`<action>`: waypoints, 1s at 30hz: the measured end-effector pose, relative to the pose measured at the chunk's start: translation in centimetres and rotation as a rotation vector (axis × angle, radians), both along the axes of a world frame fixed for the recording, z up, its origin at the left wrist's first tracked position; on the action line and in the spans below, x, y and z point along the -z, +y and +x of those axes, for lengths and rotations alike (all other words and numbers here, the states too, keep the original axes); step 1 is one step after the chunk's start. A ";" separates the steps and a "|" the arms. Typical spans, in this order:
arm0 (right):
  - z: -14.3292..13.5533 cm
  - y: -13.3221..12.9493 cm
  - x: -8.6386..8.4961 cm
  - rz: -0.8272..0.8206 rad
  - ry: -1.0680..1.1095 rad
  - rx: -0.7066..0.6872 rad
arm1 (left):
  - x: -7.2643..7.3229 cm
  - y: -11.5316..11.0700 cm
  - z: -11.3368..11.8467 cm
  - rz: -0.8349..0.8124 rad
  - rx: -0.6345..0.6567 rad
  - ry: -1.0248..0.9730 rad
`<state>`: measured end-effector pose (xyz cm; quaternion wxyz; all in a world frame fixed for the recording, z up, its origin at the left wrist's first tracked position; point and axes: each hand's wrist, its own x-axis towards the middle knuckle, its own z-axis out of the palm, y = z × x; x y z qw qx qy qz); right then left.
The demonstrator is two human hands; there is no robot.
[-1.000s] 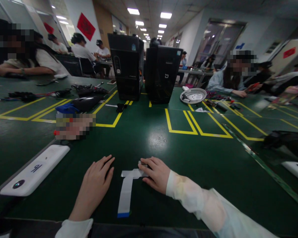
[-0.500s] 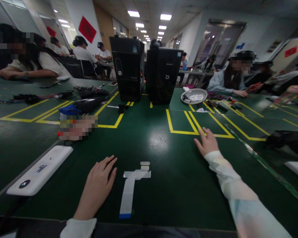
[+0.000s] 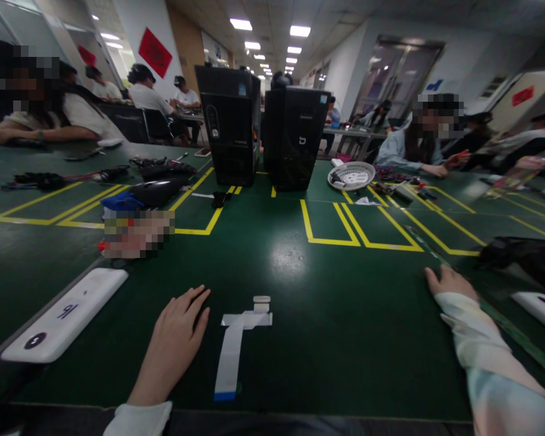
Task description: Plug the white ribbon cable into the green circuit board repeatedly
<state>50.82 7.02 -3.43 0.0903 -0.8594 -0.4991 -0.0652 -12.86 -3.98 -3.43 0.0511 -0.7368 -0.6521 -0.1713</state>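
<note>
My left hand [image 3: 177, 330] rests on the green table top, palm down, with its fingers loosely stretched and nothing in it. Just right of it lies a flat white ribbon cable [image 3: 229, 357] with a blue end and a cross-shaped upper part. A small pale connector is at the cable's far end. Off to the right, my right hand [image 3: 452, 281] is at a long, narrow green strip [image 3: 427, 245] lying on the table. Its thumb is apart from the other fingers, which reach over the strip; whether they touch it I cannot tell.
Two black computer towers [image 3: 231, 127] stand at the back. A white basket [image 3: 352, 175] with parts sits right of them. White power banks [image 3: 66, 315] lie left and far right. Cables and a black-and-blue bundle [image 3: 122, 203] lie at left. Other people sit around the table.
My right hand has moved right and slightly nearer, from the yellow tape lines to the green strip. The left hand and the ribbon cable stay put; the view has shifted slightly.
</note>
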 end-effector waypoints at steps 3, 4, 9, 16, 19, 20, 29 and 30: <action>-0.1 -0.1 0.0 -0.015 0.001 0.018 | 0.1 0.1 0.0 -0.006 0.007 0.006; -0.1 -0.2 0.0 -0.017 -0.002 0.023 | 0.1 0.1 0.0 -0.002 0.009 0.005; -0.1 -1.0 0.2 -0.023 -0.017 0.008 | -0.1 0.0 0.2 0.035 0.007 -0.003; 1.3 -4.0 2.1 -0.005 -0.053 -0.367 | 0.1 0.0 0.1 0.021 0.015 0.008; 0.6 -5.8 2.4 0.032 -0.026 -0.549 | 0.2 0.0 0.1 0.009 0.009 0.022; 0.1 -6.3 2.4 0.052 -0.012 -0.592 | 0.2 0.0 0.1 0.005 0.007 0.025; -7.6 -6.6 1.8 0.166 0.039 -0.899 | 0.4 0.0 -0.1 0.015 0.019 0.019; -8.8 -6.4 1.7 0.168 0.039 -0.931 | 0.4 0.0 -0.1 0.025 0.022 0.016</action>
